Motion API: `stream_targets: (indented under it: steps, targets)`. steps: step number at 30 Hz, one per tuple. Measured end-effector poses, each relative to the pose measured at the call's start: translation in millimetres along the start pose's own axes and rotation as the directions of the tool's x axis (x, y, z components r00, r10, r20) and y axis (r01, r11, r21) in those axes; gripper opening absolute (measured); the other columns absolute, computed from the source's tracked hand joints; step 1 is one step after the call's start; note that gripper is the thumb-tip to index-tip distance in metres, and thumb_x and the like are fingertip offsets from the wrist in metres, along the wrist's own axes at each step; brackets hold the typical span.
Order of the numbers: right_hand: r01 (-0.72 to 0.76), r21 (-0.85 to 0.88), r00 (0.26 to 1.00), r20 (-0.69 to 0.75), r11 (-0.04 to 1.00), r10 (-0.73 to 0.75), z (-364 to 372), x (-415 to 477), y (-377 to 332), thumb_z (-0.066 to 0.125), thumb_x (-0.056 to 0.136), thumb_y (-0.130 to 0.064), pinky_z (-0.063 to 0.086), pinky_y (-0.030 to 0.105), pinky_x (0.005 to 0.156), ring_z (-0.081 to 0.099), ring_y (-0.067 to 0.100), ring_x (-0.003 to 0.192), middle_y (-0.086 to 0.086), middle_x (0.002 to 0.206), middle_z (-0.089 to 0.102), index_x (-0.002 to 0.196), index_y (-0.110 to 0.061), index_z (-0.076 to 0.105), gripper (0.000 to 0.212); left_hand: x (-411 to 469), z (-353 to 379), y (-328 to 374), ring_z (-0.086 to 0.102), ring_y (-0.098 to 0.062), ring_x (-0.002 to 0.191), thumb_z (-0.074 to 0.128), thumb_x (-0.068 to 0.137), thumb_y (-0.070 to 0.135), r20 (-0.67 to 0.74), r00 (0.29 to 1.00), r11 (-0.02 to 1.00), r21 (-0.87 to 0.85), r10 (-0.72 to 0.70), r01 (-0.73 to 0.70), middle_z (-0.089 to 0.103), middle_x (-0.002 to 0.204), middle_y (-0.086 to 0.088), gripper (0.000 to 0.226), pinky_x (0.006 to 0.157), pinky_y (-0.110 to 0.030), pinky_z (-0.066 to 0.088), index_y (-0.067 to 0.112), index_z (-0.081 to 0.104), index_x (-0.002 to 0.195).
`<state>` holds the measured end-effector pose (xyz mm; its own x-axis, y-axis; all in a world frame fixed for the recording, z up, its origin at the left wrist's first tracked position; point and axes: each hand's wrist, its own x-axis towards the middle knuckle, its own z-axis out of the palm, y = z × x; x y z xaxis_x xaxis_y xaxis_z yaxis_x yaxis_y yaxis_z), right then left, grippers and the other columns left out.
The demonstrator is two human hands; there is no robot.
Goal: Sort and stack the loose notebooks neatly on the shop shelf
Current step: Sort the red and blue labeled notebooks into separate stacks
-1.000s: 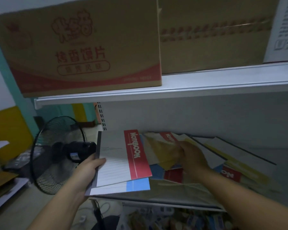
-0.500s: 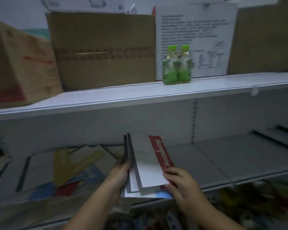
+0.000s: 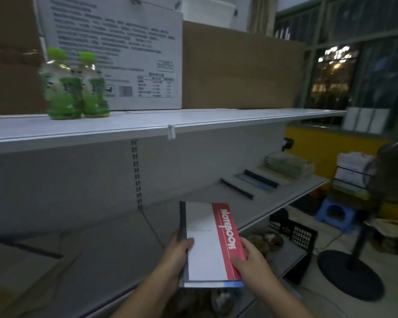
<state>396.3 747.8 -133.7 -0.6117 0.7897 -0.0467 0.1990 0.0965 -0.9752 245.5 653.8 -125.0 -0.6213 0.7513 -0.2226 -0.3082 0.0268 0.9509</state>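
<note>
Just swung right along the shelf (image 3: 90, 260); now holding the notebooks (image 3: 207, 244) above its front edge; clamping the spine with the left grip (image 3: 177, 255), pinching the red side with the right grip (image 3: 251, 262); probably about to start a neat stack here.

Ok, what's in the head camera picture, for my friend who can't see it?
A left hand and a right hand grip a stack of notebooks, the top one white with a red band, above a grey shelf. Farther right on it lie more notebooks; two green bottles and cardboard boxes stand on the upper shelf.
</note>
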Motion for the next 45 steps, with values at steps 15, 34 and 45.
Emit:
stream_targets:
  steps: [15, 34, 45]
  targets:
    - [-0.124, -0.100, 0.959, -0.269, 0.987, 0.094, -163, 196, -1, 0.061, 0.088, -0.018, 0.058, 0.037, 0.078, 0.071, 0.016, 0.077, -0.003, 0.084, 0.074, 0.104, -0.027, 0.067, 0.019, 207, 189, -7, 0.064, -0.028, 0.086, 0.041, 0.088, -0.005, 0.039, 0.999, 1.000, 0.006, -0.029, 0.029, 0.069, 0.092, -0.011, 0.031, 0.069, -0.026, 0.049, 0.004, 0.065, 0.106]
    - [0.154, -0.552, 0.964, 0.268, 0.820, 0.000, -239, 434, 28, 0.049, 0.093, -0.021, 0.056, 0.033, 0.084, 0.063, 0.017, 0.097, 0.003, 0.133, 0.050, 0.147, -0.029, 0.026, 0.059, 361, 268, -14, 0.055, -0.012, 0.076, 0.058, 0.087, 0.014, -0.446, 0.839, 0.782, 0.622, 0.313, 0.039, 0.060, 0.103, -0.004, 0.020, 0.067, -0.023, 0.039, 0.027, 0.062, 0.103]
    - [0.162, -0.404, 0.946, 0.324, 0.900, -0.025, -233, 454, 49, 0.049, 0.094, -0.021, 0.049, 0.016, 0.064, 0.060, 0.010, 0.078, -0.007, 0.092, 0.059, 0.129, -0.023, 0.049, 0.035, 358, 277, -22, 0.061, -0.017, 0.102, 0.054, 0.089, 0.009, -0.514, 0.808, 0.833, 0.551, 0.289, 0.053, 0.063, 0.118, 0.002, 0.042, 0.094, -0.037, 0.049, 0.026, 0.055, 0.127]
